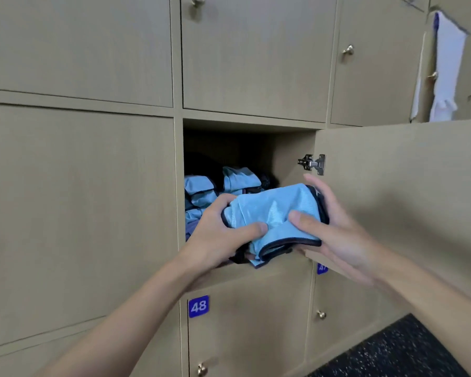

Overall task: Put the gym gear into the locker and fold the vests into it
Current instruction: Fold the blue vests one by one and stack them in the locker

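Both bare forearms reached forward and up from the bottom of the view, the left forearm from the lower left and the right forearm from the lower right, converging at mid-frame. The left hand gripped the folded vest from its left side, fingers curled over the top edge and thumb pressed across the front. The right hand held the opposite side, thumb laid on the front, fingers stretched nearly straight behind it, palm turned inward.
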A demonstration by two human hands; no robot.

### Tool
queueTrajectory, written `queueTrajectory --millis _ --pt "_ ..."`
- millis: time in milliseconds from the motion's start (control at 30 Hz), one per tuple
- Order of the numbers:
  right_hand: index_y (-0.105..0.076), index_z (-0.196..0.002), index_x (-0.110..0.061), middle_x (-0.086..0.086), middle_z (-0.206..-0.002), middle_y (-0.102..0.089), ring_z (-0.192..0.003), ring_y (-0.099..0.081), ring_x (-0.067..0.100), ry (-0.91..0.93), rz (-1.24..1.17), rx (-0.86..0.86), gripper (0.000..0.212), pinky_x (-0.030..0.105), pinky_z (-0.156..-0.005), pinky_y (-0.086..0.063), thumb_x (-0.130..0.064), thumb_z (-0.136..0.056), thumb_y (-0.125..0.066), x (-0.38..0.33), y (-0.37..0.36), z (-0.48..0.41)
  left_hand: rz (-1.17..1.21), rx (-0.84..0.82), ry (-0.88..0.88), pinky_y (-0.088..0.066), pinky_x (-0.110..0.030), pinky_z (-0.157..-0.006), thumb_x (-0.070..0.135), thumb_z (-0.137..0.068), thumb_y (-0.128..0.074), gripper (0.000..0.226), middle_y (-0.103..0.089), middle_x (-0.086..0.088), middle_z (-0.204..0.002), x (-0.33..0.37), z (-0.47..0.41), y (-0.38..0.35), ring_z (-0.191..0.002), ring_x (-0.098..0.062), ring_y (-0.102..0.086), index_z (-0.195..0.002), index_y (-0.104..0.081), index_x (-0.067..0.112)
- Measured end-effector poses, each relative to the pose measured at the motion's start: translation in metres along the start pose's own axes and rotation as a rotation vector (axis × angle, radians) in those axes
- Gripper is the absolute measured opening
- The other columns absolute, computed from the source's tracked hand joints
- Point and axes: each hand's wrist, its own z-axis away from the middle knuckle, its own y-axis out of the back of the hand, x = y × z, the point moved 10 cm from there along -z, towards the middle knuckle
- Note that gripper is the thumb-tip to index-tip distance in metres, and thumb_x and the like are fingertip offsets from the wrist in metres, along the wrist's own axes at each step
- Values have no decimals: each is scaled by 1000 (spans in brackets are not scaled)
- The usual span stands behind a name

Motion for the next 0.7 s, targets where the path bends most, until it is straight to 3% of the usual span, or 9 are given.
queueTrajectory --millis 67,200,333,400,467,600,700 --pt "-32 -137 -60 -15 -127 -62 -111 -66 11 69 102 -17 97 36 -92 -54 -31 -61 -85 0 2 -20 60 29 40 -62 -45 -66 11 -79 -81 45 -71 -8 -101 -12 -22 1 -82 -28 -74 -116 -56 19" --pt "-44 -133 -51 -14 -123 -63 -107 -66 7 113 197 85 81 30 -87 -57 -15 -73 -85 16 27 -70 95 63 10 -60 -33 -65 12 -84 -77 49 -70 -5 -108 -24 -67 1 -84 -20 -73 -122 -49 26" --pt "-40 -138 -40 -8 -121 -65 -101 -71 11 84 119 119 72 38 -85 -60 -16 -82 -79 46 41 -120 -73 140 -141 -51 -13 -59 16 -87 -75 57 -64 28 -94 -24 -102 6 -74 5 -66 -127 -41 38" --pt "-32 -138 -50 -11 -120 -62 -95 -72 10 95 77 114 76 37 -82 -60 -15 -86 -75 56 42 -144 -147 176 -182 -53 -16 -60 21 -87 -75 56 -62 31 -92 -28 -123 14 -75 4 -65 -125 -39 42" --pt "-28 -139 -55 -11 -118 -60 -93 -72 10 115 71 112 79 38 -82 -61 -14 -89 -72 61 42 -167 -192 214 -199 -58 -26 -65 26 -86 -76 53 -67 18 -92 -33 -146 24 -75 -4 -67 -122 -40 42" --pt "-39 -139 -40 1 -118 -63 -91 -72 17 131 57 121 63 40 -78 -62 -13 -91 -70 65 45 -217 -326 256 -213 -59 -37 -72 34 -84 -76 45 -66 14 -92 -33 -195 39 -76 -9 -66 -118 -47 41" --pt "-41 -143 -33 0 -117 -61 -93 -71 16 124 59 143 61 35 -73 -62 -14 -92 -69 67 50 -257 -462 292 -221 -53 -26 -83 40 -83 -75 48 -63 16 -105 -31 -228 50 -96 -2 -62 -123 -47 40"
